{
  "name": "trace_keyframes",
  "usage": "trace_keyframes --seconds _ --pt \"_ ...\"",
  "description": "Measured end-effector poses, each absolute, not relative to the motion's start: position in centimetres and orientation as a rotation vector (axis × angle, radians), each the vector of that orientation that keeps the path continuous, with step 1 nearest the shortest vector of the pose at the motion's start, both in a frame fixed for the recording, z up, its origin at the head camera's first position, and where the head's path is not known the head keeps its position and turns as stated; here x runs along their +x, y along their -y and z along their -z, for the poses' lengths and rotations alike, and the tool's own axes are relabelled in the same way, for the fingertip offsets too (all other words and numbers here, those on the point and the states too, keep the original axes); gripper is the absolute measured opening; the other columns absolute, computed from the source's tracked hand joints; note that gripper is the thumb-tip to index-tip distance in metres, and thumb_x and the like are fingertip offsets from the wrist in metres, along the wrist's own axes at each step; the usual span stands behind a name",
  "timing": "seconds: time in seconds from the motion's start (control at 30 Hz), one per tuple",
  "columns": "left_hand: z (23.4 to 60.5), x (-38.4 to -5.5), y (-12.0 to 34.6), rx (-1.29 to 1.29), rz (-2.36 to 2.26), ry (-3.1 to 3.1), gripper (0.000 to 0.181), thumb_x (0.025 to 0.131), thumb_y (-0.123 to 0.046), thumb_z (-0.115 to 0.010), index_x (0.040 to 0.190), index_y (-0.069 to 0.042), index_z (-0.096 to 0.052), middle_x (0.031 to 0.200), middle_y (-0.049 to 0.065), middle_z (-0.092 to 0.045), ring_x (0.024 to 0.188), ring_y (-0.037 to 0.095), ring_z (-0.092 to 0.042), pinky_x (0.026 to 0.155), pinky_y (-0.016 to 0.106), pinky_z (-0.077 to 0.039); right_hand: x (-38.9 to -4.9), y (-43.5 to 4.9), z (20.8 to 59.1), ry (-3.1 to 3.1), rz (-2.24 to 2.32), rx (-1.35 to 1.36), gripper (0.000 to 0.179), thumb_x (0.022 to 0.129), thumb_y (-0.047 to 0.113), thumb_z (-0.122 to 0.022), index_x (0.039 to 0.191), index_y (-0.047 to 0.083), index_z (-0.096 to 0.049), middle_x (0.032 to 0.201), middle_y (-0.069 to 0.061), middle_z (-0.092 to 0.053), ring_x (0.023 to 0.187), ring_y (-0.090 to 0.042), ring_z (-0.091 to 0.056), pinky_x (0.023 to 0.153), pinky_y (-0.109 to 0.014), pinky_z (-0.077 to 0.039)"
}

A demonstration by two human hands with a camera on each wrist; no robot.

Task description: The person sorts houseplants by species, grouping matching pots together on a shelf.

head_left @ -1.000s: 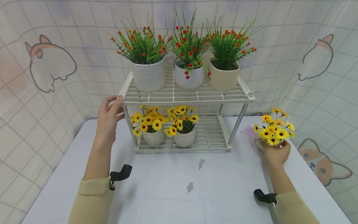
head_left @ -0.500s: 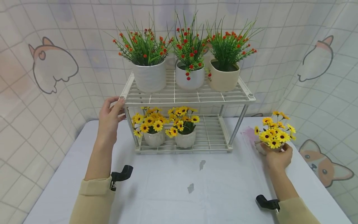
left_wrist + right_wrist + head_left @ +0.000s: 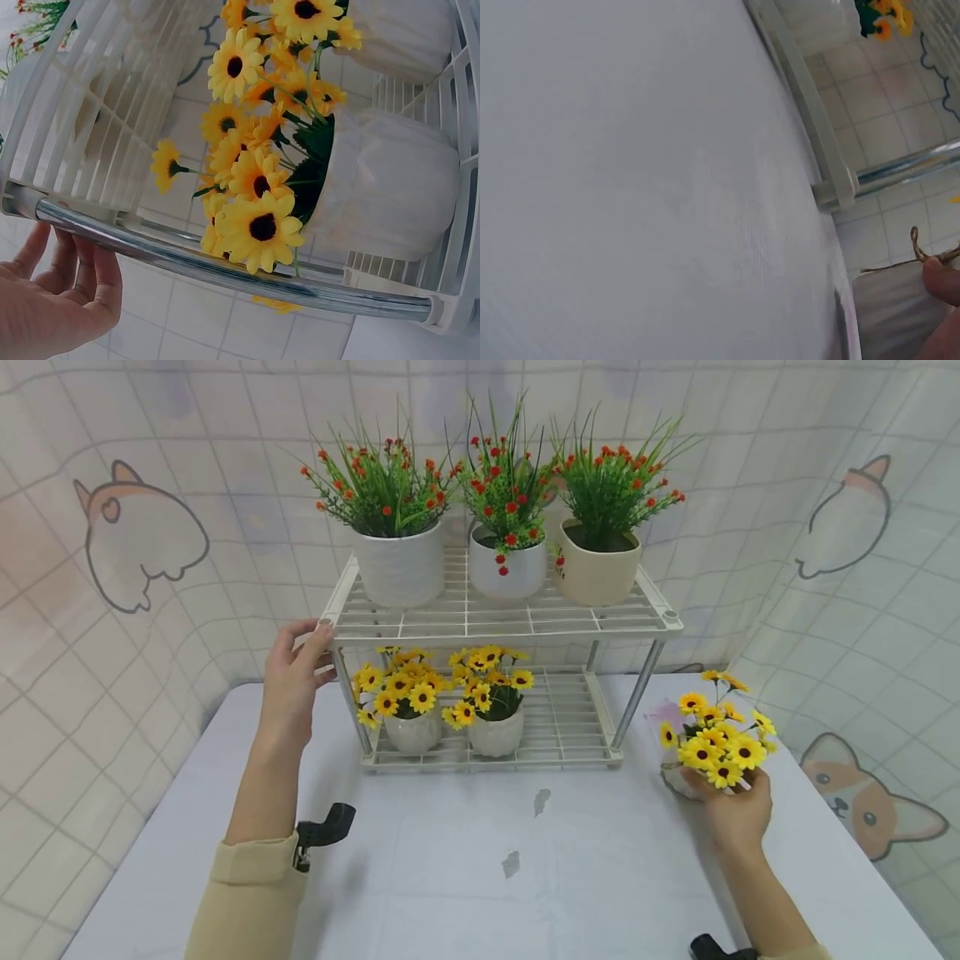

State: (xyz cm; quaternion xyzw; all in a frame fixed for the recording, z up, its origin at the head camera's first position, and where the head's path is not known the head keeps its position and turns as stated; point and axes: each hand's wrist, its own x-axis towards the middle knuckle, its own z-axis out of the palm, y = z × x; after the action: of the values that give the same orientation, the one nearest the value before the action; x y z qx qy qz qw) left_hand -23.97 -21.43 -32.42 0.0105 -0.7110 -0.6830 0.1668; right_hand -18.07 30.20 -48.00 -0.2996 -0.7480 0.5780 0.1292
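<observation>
My left hand [image 3: 291, 681] grips the front left corner of a white two-tier wire shelf [image 3: 510, 631], thumb at the top corner. Its fingers [image 3: 105, 277] lie against the chrome post [image 3: 225, 262] in the left wrist view. Off to the right of the shelf, my right hand [image 3: 738, 810] holds a pot of yellow artificial daisies [image 3: 716, 739]. In the right wrist view this pale pot [image 3: 896, 311] has twine tied round it, with a thumb at the knot. Two similar daisy pots, one left [image 3: 412, 731] and one nearer the middle [image 3: 497, 732], stand on the lower tier.
Three pots of red-flowered grass stand on the upper tier: a white one [image 3: 399, 564], a smaller white one [image 3: 507, 564] and a cream one [image 3: 597, 564]. The lower tier's right part [image 3: 566, 718] shows bare wires. A white cloth [image 3: 450, 860] covers the table; a tile-patterned curtain hangs behind.
My right hand has moved the daisy pot slightly left and toward me. My left hand stays at the shelf corner, and the other pots have not moved.
</observation>
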Motion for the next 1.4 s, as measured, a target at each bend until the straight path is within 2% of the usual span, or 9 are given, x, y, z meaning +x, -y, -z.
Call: trace_keyframes --seconds 0.23,0.37,0.47,0.57,0.7,0.8,1.07,1.17,1.4 --pt "32.7 -23.9 21.4 0.053 1.92 2.032 0.048 0.104 -0.046 -0.059 0.142 -0.017 -0.05 0.128 0.012 -0.062 0.115 0.023 -0.058 0.105 0.045 -0.043 -16.3 -26.9 47.6 2.202 -1.703 -0.657 0.097 0.088 0.024 -0.085 0.161 0.012 -0.022 0.163 -0.008 -0.03 0.151 -0.027 -0.026 0.12 -0.044 -0.026" --pt "32.7 -23.9 21.3 0.057 1.914 2.033 0.048 0.104 -0.046 -0.059 0.142 -0.018 -0.05 0.129 0.013 -0.061 0.116 0.024 -0.057 0.106 0.045 -0.043 -15.7 -24.9 47.1 2.212 -1.703 -0.522 0.092 0.089 0.012 -0.083 0.161 0.022 -0.026 0.159 -0.001 -0.038 0.147 -0.021 -0.034 0.118 -0.039 -0.03" --pt "32.6 -24.0 21.3 0.057 1.916 2.029 0.048 0.104 -0.046 -0.059 0.141 -0.018 -0.051 0.129 0.012 -0.062 0.117 0.026 -0.057 0.106 0.045 -0.043 -15.4 -23.6 46.8 2.233 -1.71 -0.445 0.092 0.089 0.011 -0.083 0.16 0.025 -0.027 0.157 0.001 -0.04 0.145 -0.02 -0.036 0.116 -0.038 -0.034" --pt "32.6 -24.0 21.4 0.051 1.929 2.021 0.046 0.103 -0.046 -0.06 0.14 -0.018 -0.051 0.127 0.01 -0.062 0.115 0.024 -0.058 0.105 0.044 -0.044 -15.3 -22.4 46.5 2.243 -1.726 -0.368 0.091 0.088 0.009 -0.083 0.159 0.021 -0.029 0.155 0.001 -0.043 0.143 -0.019 -0.038 0.114 -0.032 -0.035" --pt "32.6 -24.1 21.4 0.041 1.942 2.008 0.046 0.103 -0.045 -0.06 0.139 -0.018 -0.052 0.125 0.009 -0.063 0.114 0.022 -0.058 0.104 0.043 -0.044 -15.8 -21.0 46.2 2.257 -1.752 -0.3 0.09 0.086 0.003 -0.083 0.157 0.014 -0.03 0.152 -0.001 -0.045 0.142 -0.018 -0.04 0.114 -0.033 -0.035" --pt "32.6 -24.2 21.4 0.042 1.938 2.009 0.046 0.103 -0.045 -0.06 0.139 -0.018 -0.052 0.127 0.011 -0.062 0.114 0.022 -0.058 0.105 0.044 -0.043 -16.6 -19.9 46.0 2.258 -1.784 -0.27 0.088 0.087 0.0 -0.081 0.157 0.011 -0.029 0.154 -0.004 -0.043 0.143 -0.021 -0.039 0.115 -0.04 -0.036" --pt "32.7 -24.3 21.4 0.038 1.924 2.017 0.046 0.103 -0.046 -0.06 0.14 -0.018 -0.051 0.126 0.01 -0.062 0.115 0.023 -0.057 0.105 0.045 -0.043 -19.4 -17.6 45.8 2.224 -1.867 -0.313 0.085 0.089 0.007 -0.082 0.155 0.004 -0.029 0.15 -0.013 -0.041 0.134 -0.026 -0.043 0.105 -0.04 -0.045" --pt "32.7 -24.3 21.4 0.034 1.923 2.018 0.046 0.103 -0.045 -0.06 0.14 -0.018 -0.051 0.126 0.009 -0.062 0.116 0.025 -0.057 0.105 0.045 -0.043 -20.7 -17.0 46.0 2.191 -1.898 -0.324 0.088 0.088 0.008 -0.083 0.155 0.001 -0.026 0.149 -0.017 -0.038 0.132 -0.029 -0.042 0.104 -0.041 -0.045" --pt "32.7 -24.2 21.4 0.044 1.943 2.007 0.044 0.103 -0.045 -0.06 0.138 -0.019 -0.052 0.125 0.008 -0.062 0.114 0.021 -0.058 0.105 0.045 -0.043 -23.2 -15.6 46.6 2.177 -1.817 -0.302 0.086 0.085 0.008 -0.086 0.152 -0.002 -0.032 0.153 -0.019 -0.036 0.137 -0.035 -0.037 0.106 -0.047 -0.043"
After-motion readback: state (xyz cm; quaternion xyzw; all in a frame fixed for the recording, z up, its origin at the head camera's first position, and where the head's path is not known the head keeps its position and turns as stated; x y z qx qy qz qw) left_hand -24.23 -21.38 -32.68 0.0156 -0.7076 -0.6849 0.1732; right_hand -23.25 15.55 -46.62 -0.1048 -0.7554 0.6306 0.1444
